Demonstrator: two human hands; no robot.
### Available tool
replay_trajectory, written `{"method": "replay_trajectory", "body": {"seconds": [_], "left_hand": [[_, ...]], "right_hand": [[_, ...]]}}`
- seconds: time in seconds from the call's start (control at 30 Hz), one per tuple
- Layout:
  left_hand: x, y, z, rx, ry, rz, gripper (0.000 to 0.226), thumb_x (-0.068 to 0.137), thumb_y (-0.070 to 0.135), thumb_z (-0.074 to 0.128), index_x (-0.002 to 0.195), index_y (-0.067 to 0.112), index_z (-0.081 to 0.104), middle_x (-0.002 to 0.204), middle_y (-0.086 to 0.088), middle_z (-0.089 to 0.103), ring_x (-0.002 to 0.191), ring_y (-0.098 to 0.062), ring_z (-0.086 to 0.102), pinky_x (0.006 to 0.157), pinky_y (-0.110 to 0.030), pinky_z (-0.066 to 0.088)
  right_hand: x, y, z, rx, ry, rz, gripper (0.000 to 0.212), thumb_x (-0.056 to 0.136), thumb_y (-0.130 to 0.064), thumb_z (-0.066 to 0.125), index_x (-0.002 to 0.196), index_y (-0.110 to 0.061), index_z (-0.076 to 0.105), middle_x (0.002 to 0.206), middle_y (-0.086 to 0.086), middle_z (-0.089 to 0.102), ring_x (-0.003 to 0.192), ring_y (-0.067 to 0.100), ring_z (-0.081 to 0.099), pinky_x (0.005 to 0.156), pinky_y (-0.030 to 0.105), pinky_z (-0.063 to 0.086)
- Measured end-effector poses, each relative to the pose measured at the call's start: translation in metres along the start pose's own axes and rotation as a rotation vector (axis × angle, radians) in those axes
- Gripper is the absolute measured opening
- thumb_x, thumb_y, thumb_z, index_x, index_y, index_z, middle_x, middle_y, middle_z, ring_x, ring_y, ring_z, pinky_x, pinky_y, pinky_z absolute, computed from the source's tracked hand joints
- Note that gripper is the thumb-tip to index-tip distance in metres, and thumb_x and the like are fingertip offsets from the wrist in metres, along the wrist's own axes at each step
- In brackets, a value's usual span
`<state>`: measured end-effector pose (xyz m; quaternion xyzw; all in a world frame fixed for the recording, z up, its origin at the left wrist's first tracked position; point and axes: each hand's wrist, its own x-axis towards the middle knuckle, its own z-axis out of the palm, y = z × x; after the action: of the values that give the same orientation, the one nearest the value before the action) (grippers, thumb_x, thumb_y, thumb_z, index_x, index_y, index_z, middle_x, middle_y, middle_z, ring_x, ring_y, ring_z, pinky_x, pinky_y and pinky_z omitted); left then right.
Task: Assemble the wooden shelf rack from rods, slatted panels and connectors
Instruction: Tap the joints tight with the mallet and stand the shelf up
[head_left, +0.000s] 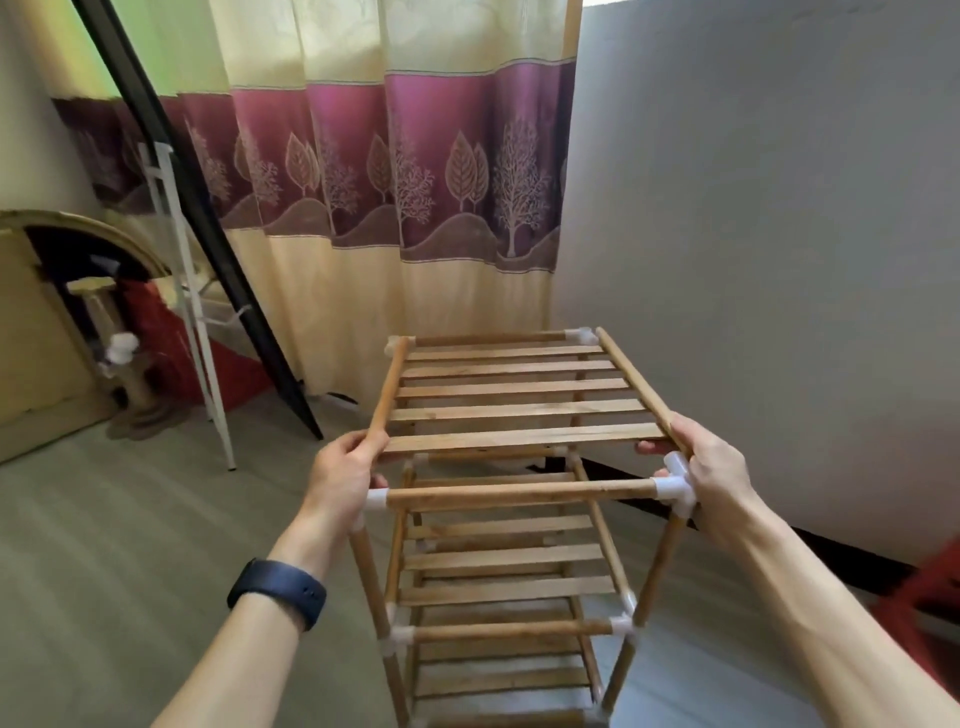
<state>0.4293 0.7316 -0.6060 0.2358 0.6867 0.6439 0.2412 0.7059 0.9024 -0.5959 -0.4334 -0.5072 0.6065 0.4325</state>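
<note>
Likely the top-tier step. Your left hand (343, 467) and right hand (714, 467) each clamp a side rod (387, 395) of the top panel (519, 410), just above the front crossbar (519, 493). Next: seat both ends in its connectors (672, 488).

One rack (519, 492). Three panels: top panel (519, 410) at 12 o'clock, middle panel (509, 560), bottom panel (498, 677) at 6. Two hands: left hand (340, 475), right hand (719, 478). One curtain (395, 156).

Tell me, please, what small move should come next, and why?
Probably lower the panel so the near ends of its rods enter the left connector and right connector: the left hand and right hand grip those ends just above them, unseated.
</note>
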Motion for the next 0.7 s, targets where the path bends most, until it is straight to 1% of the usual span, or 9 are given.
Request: {"method": "replay_trajectory", "body": {"seconds": [0.1,0.17,0.23,0.33,0.4,0.47,0.53,0.6,0.7], "left_hand": [[0.002,-0.004,-0.003,-0.072,-0.023,0.011,0.025,0.104,0.027,0.053,0.117,0.009,0.063,0.107,-0.011,0.06,0.063,-0.017,0.054,0.062,-0.028,0.05],[0.004,-0.007,-0.003,-0.143,-0.013,0.012,0.024,0.103,0.028,0.054,0.117,0.01,0.063,0.11,-0.01,0.058,0.064,-0.017,0.055,0.063,-0.03,0.05],[0.004,-0.009,-0.003,-0.19,0.005,0.004,0.023,0.104,0.031,0.052,0.115,0.014,0.064,0.109,-0.006,0.056,0.068,-0.016,0.056,0.065,-0.031,0.05],[0.005,-0.011,-0.003,-0.109,0.036,-0.016,0.027,0.106,0.036,0.046,0.118,0.019,0.063,0.1,-0.005,0.061,0.08,-0.017,0.057,0.065,-0.032,0.048],[0.006,-0.012,-0.003,-0.098,0.032,-0.024,0.026,0.105,0.039,0.047,0.116,0.022,0.063,0.079,-0.002,0.059,0.071,-0.016,0.055,0.06,-0.031,0.045],[0.006,-0.013,-0.004,-0.174,0.021,-0.043,0.025,0.104,0.038,0.05,0.115,0.021,0.064,0.068,0.002,0.051,0.06,-0.012,0.048,0.056,-0.027,0.044],[0.006,-0.012,-0.004,-0.247,0.021,-0.072,0.025,0.103,0.037,0.052,0.115,0.02,0.065,0.064,0.005,0.048,0.057,-0.009,0.045,0.056,-0.024,0.043],[0.006,-0.011,-0.004,-0.295,0.026,-0.088,0.024,0.103,0.037,0.053,0.115,0.02,0.065,0.064,0.006,0.049,0.056,-0.007,0.045,0.056,-0.023,0.042],[0.005,-0.009,-0.005,-0.322,0.029,-0.101,0.024,0.103,0.038,0.053,0.115,0.022,0.065,0.068,0.006,0.052,0.058,-0.007,0.047,0.057,-0.022,0.043]], "right_hand": [[0.0,0.006,0.0,-0.023,-0.009,-0.068,0.028,0.107,-0.028,0.04,0.11,-0.021,0.066,0.102,0.018,0.067,0.046,0.002,0.057,0.041,0.023,0.046],[-0.001,0.007,-0.001,-0.045,-0.027,-0.101,0.029,0.108,-0.026,0.038,0.121,-0.019,0.063,0.101,0.018,0.068,0.045,0.003,0.055,0.04,0.021,0.045],[0.0,0.007,0.001,-0.079,-0.062,-0.127,0.03,0.108,-0.029,0.039,0.122,-0.021,0.064,0.097,0.013,0.072,0.053,0.009,0.059,0.045,0.027,0.046],[0.002,0.005,0.004,-0.17,-0.074,-0.121,0.029,0.107,-0.034,0.039,0.111,-0.029,0.068,0.093,0.004,0.075,0.078,0.029,0.061,0.062,0.039,0.042],[0.005,0.005,0.005,-0.209,-0.066,-0.104,0.03,0.107,-0.038,0.04,0.113,-0.029,0.067,0.092,0.001,0.076,0.068,0.027,0.058,0.061,0.037,0.038],[0.01,0.007,0.004,-0.233,-0.062,-0.093,0.029,0.106,-0.041,0.041,0.119,-0.032,0.066,0.093,-0.001,0.076,0.06,0.021,0.056,0.059,0.036,0.038],[0.013,0.009,0.001,-0.242,-0.086,-0.077,0.029,0.105,-0.043,0.043,0.127,-0.038,0.061,0.095,-0.003,0.077,0.064,0.024,0.057,0.057,0.035,0.04],[0.016,0.01,-0.003,-0.235,-0.159,-0.039,0.034,0.104,-0.044,0.047,0.137,-0.039,0.054,0.101,-0.002,0.077,0.059,0.021,0.054,0.054,0.032,0.038],[0.017,0.011,-0.004,-0.229,-0.199,-0.019,0.032,0.105,-0.038,0.047,0.134,-0.032,0.059,0.104,0.001,0.077,0.048,0.014,0.051,0.043,0.025,0.038]]}}
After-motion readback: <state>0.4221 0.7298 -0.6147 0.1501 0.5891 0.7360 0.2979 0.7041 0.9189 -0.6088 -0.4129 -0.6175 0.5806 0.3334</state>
